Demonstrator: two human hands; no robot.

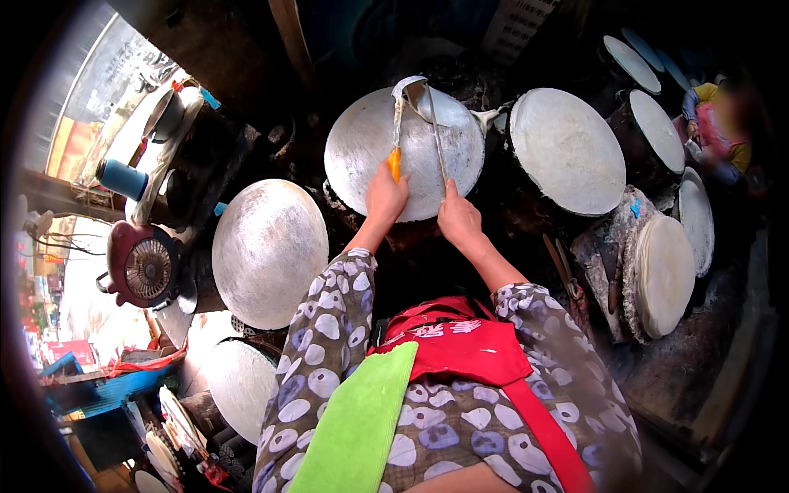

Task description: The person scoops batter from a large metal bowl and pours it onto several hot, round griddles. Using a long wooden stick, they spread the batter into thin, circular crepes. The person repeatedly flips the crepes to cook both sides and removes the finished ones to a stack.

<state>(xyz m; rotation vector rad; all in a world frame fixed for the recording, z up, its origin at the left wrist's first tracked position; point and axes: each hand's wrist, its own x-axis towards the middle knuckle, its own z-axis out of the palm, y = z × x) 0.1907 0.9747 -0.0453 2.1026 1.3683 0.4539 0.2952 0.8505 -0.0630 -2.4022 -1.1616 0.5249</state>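
Observation:
Both arms reach forward over a round metal griddle [370, 154] with a pale, dusty-looking surface. My left hand [387, 196] grips the orange handle of a metal ladle [397, 120]; its bowl is raised at the griddle's far side. My right hand [459, 212] is closed on a long thin metal rod or handle [436, 135], whose upper end meets a pale round piece [449, 110] beside the ladle. Whether that piece is part of the tool, I cannot tell. Another round griddle [271, 252] lies to the left, and one with a whitish sheet [567, 151] to the right.
Further right are a stack of round pale sheets [667, 277], metal tongs [564, 265] and more round griddles [656, 130]. A seated person [718, 132] is at the far right. Leftward are a small fan [148, 265], a blue cylinder [123, 179] and a metal bowl [165, 116].

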